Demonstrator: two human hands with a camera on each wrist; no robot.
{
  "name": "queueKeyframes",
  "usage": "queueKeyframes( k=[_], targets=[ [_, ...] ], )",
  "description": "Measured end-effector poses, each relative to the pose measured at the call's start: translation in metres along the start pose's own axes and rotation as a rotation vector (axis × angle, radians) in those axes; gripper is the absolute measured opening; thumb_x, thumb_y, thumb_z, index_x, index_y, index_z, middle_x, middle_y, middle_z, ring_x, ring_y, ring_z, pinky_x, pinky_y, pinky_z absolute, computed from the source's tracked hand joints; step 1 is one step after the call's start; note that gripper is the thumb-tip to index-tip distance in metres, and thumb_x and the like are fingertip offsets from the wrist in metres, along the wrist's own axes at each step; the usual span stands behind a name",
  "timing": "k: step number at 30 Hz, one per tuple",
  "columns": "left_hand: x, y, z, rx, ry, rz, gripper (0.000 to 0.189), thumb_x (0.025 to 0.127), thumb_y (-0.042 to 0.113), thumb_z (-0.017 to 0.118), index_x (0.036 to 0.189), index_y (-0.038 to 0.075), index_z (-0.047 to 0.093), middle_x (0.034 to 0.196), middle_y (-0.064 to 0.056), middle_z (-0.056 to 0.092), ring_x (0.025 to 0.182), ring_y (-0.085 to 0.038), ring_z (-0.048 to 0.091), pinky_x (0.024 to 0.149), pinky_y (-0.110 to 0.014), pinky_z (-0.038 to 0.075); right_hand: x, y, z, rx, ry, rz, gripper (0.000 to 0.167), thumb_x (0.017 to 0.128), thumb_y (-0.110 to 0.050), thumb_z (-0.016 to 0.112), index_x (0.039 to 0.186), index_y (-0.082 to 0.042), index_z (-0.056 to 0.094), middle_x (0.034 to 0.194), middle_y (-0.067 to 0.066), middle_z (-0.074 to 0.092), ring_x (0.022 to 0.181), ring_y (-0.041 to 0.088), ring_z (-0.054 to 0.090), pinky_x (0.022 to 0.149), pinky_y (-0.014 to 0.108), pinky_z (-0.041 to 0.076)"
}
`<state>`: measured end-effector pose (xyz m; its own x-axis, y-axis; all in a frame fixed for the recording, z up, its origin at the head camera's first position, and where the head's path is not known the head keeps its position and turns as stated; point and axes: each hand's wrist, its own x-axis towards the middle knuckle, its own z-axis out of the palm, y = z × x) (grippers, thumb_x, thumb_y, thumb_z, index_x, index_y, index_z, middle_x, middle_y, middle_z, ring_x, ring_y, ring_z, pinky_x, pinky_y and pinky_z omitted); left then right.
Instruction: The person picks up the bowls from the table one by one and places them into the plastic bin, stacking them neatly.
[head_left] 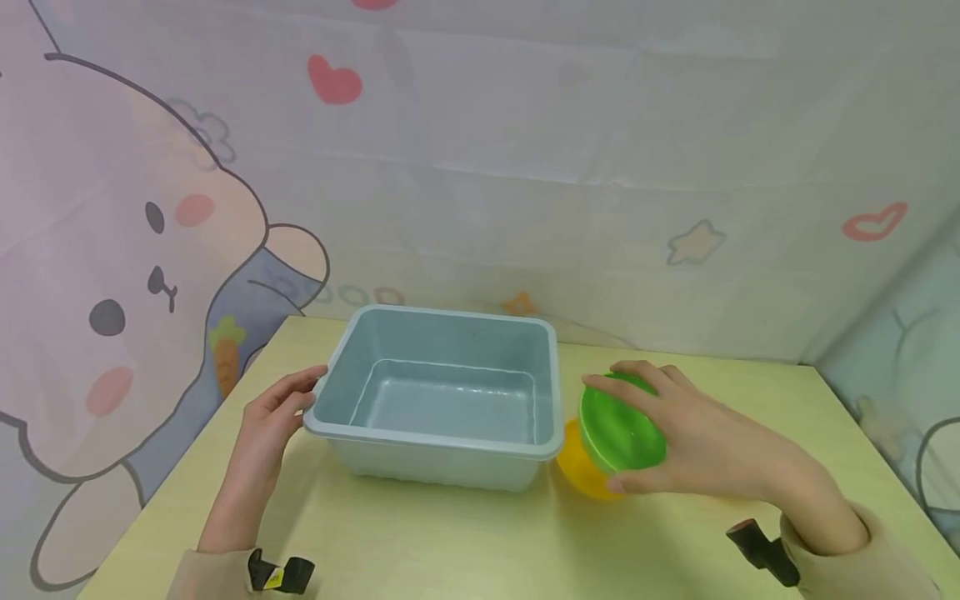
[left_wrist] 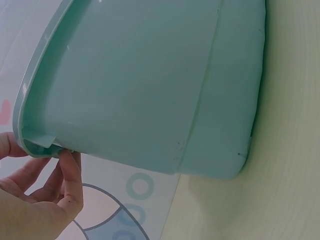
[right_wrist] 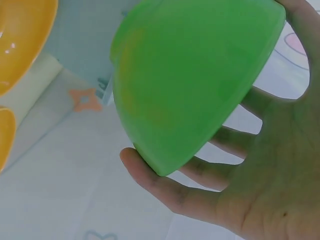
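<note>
A grey-blue plastic basin stands on the table, its inside bare. My left hand pinches the basin's left rim; the left wrist view shows the thumb and fingers on either side of the rim's corner. On the right, my right hand grips a green bowl by its rim, thumb on the near side and fingers on the far side. The green bowl is tilted and overlaps a yellow-orange bowl beside the basin, partly hiding it.
The pale yellow table runs back to a printed cloth with a cartoon animal at the left. In the right wrist view, two orange curved shapes show at the left edge, an upper one and a lower one.
</note>
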<state>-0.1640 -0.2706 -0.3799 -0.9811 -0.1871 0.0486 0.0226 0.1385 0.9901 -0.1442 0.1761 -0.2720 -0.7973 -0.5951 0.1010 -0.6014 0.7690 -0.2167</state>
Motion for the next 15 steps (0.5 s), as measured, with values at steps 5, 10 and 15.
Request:
queueKeyframes(
  k=[5, 10, 15],
  targets=[
    [0.001, 0.0, 0.0, 0.011, -0.004, -0.001, 0.041, 0.099, 0.021, 0.05, 0.138, 0.009, 0.052, 0.117, 0.018, 0.055, 0.107, 0.001, 0.052, 0.083, -0.014, 0.048, 0.006, -0.004, -0.004, 0.005, 0.005, -0.016, 0.091, 0.07, -0.074, 0.064, 0.147, -0.038, 0.033, 0.147, -0.001, 0.033, 0.132, 0.024, 0.036, 0.097, 0.05, 0.046],
    [0.001, 0.0, -0.001, 0.019, -0.004, -0.014, 0.041, 0.099, 0.02, 0.05, 0.138, 0.009, 0.052, 0.116, 0.019, 0.055, 0.106, 0.002, 0.053, 0.083, -0.014, 0.048, 0.014, -0.009, -0.008, 0.002, -0.01, -0.018, 0.091, 0.07, -0.073, 0.066, 0.147, -0.038, 0.033, 0.149, 0.0, 0.032, 0.134, 0.025, 0.034, 0.098, 0.051, 0.045],
    [0.002, 0.0, -0.001, 0.018, -0.006, -0.017, 0.041, 0.099, 0.02, 0.049, 0.138, 0.01, 0.052, 0.115, 0.019, 0.056, 0.106, 0.002, 0.053, 0.083, -0.014, 0.048, 0.023, -0.012, -0.011, -0.011, 0.004, -0.059, 0.093, 0.07, -0.072, 0.067, 0.148, -0.036, 0.033, 0.148, 0.0, 0.033, 0.129, 0.023, 0.038, 0.095, 0.047, 0.047]
  ],
)
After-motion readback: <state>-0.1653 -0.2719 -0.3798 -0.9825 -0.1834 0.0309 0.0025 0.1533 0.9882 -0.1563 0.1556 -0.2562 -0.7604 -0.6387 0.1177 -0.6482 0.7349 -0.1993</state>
